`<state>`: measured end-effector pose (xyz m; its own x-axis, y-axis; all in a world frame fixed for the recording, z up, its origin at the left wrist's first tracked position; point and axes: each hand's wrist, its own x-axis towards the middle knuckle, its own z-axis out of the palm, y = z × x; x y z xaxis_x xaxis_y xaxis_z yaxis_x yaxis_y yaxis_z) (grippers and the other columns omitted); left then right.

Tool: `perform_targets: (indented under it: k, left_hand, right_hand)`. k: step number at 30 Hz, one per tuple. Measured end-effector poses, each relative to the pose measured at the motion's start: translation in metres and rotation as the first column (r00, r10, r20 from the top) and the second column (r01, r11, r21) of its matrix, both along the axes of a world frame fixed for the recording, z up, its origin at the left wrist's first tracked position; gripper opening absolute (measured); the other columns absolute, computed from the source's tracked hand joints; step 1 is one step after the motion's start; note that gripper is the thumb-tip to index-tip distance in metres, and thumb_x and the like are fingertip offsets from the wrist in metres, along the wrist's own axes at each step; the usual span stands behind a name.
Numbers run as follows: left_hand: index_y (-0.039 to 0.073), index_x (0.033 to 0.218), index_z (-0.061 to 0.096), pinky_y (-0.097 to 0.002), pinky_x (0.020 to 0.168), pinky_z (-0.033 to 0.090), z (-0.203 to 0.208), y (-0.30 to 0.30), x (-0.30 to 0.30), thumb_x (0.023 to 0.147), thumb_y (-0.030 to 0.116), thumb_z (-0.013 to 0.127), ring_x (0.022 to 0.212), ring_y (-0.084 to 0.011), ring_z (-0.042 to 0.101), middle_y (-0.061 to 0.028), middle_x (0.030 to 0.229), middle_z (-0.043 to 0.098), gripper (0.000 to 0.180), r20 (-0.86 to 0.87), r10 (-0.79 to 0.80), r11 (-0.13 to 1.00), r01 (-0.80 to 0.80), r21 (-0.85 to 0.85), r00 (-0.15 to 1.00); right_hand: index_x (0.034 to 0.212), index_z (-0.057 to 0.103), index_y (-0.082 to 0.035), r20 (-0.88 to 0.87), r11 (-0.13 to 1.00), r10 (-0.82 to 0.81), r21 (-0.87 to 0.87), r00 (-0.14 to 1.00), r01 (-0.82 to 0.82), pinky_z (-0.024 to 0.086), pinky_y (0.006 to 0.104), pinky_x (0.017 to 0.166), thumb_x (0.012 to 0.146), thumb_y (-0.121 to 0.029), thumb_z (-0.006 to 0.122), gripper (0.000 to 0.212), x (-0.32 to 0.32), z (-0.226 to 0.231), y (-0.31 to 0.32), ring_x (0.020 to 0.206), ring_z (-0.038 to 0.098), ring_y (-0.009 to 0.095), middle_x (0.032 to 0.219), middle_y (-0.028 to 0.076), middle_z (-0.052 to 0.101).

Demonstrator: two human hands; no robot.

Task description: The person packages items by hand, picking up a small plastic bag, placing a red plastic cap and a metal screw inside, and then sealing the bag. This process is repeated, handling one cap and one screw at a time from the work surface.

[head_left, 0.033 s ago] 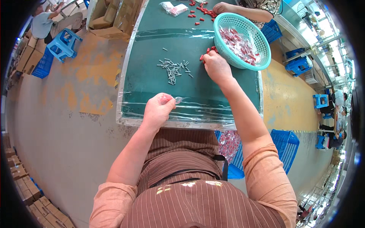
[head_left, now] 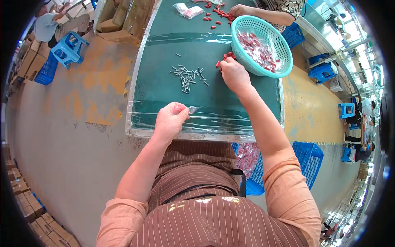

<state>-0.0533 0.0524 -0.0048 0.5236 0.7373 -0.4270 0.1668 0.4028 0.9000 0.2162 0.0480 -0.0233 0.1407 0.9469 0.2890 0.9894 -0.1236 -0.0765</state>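
Observation:
My left hand [head_left: 169,120] is closed near the table's front edge, pinching a small clear plastic bag [head_left: 192,110] whose end sticks out past the fingertips. Beyond it lies a loose heap of thin silvery metal pins or screws [head_left: 187,78]. My right hand [head_left: 235,74] reaches to the right side of the table, fingers curled down over small red cylindrical pieces [head_left: 225,56]. Its fingertips close on one of them, partly hidden by the hand. Just right of that hand is a turquoise perforated basket [head_left: 286,53], holding many clear packets with red pieces inside.
Across the green table [head_left: 164,53], another person's hand [head_left: 242,10] touches scattered red pieces [head_left: 218,14]. Packed clear bags [head_left: 188,11] lie at the far left. Blue crates [head_left: 310,162] stand below the front edge. A blue stool [head_left: 70,48] and cartons [head_left: 123,24] are left.

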Motion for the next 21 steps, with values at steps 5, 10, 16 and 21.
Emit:
perform_targets:
  k: [5,10,16,21]
  left_hand:
    - [0.005,0.086,0.058,-0.0182,0.042,0.029,-0.004,0.0,0.0,0.087,0.009,0.06,0.052,-0.0018,0.039,0.0001,0.073,0.057,0.004,0.002,-0.01,1.0,0.01,0.018,1.0]
    - [0.005,0.085,0.058,-0.0184,0.042,0.029,-0.001,-0.004,0.003,0.087,0.009,0.06,0.053,-0.0021,0.039,0.0001,0.073,0.057,0.004,-0.028,-0.025,1.0,0.025,0.01,0.999]
    - [0.006,0.084,0.059,-0.0201,0.045,0.033,-0.003,-0.001,0.009,0.082,0.009,0.061,0.053,-0.0036,0.042,0.0011,0.073,0.058,0.004,-0.039,-0.021,0.991,0.026,0.132,0.999]
    - [0.006,0.085,0.06,-0.0197,0.045,0.034,-0.004,-0.004,0.015,0.082,0.01,0.062,0.054,-0.0039,0.044,0.0003,0.073,0.059,0.006,-0.055,-0.021,0.994,0.026,0.107,0.998]
  right_hand:
    - [0.089,0.059,-0.002,-0.059,0.991,-0.038,-0.13,0.998,0.03,0.051,0.0422,0.076,0.079,-0.008,0.058,0.012,-0.001,-0.002,-0.011,0.087,0.061,0.032,0.093,0.016,0.06]
    - [0.089,0.06,-0.002,-0.043,0.981,-0.077,-0.182,0.996,0.068,0.051,0.042,0.076,0.078,-0.009,0.058,0.013,0.0,-0.002,-0.014,0.086,0.062,0.032,0.091,0.016,0.061]
    - [0.088,0.058,-0.003,0.003,0.978,-0.08,-0.195,0.997,0.079,0.053,0.0431,0.069,0.078,-0.007,0.054,0.012,-0.005,0.01,-0.03,0.081,0.065,0.034,0.088,0.019,0.062]
    - [0.089,0.062,-0.002,-0.201,0.989,-0.068,-0.145,0.977,0.038,0.053,0.04,0.069,0.078,-0.008,0.057,0.014,-0.016,0.015,-0.046,0.078,0.065,0.031,0.088,0.018,0.063]
